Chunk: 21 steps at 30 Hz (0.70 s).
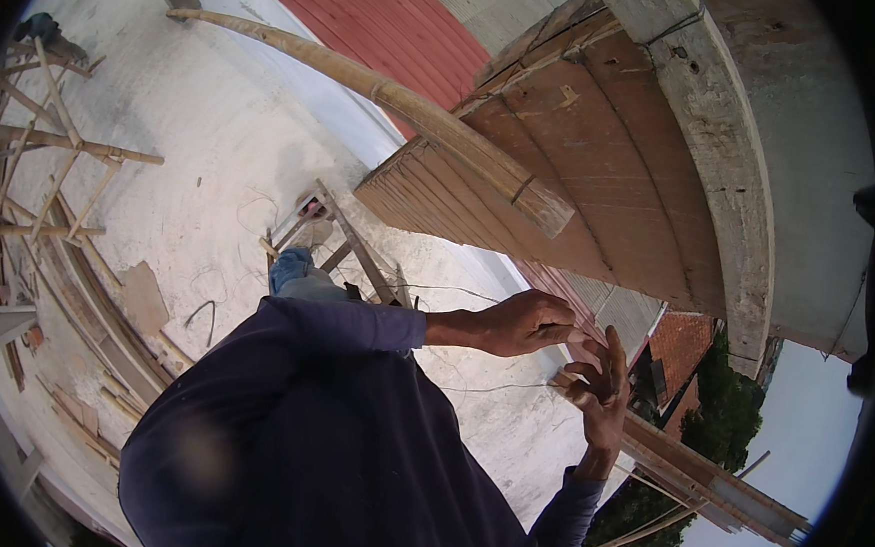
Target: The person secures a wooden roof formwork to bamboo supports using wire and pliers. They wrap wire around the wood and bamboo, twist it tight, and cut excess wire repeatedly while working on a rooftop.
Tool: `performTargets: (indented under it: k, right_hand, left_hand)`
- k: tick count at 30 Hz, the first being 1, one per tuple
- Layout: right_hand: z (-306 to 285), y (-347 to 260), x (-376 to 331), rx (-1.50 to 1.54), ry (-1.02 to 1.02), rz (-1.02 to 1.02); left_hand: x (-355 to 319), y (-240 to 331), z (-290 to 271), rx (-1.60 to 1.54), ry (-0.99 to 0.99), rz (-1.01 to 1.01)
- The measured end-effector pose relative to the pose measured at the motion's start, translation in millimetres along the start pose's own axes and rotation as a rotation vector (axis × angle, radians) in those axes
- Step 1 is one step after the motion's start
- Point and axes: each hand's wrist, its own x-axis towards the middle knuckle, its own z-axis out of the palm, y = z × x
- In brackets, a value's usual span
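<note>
Thin wire (pixel 501 388) trails from the left to your two hands, held out in front of your dark shirt (pixel 357 439). Your right hand (pixel 602 399) has its thumb and curled fingers clamped on one strand, its index finger raised; your left hand (pixel 520 324) has its fingertips drawn together beside it, but you cannot tell whether they pinch wire. Beyond are a bamboo pole (pixel 369 84) slanting beside brown boards (pixel 605 153), a wooden stand (pixel 364 254) on the pale floor (pixel 236 131), bamboo framing (pixel 25 135) at left, and farther off, trees (pixel 725 401).
</note>
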Motion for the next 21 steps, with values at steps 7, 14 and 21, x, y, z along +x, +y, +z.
performTargets:
  k: [7,14,21]
  right_hand:
    - [10,72,-24,0.053,0.151,0.147]
    - [12,81,-23,-1.005,0.426,-0.253]
    - [15,110,-15,-0.094,0.486,-0.150]
  left_hand:
    - [26,26,-42,0.517,0.156,0.431]
    - [38,54,-48,0.798,-0.066,0.545]
    - [56,95,-81,0.870,-0.043,0.539]
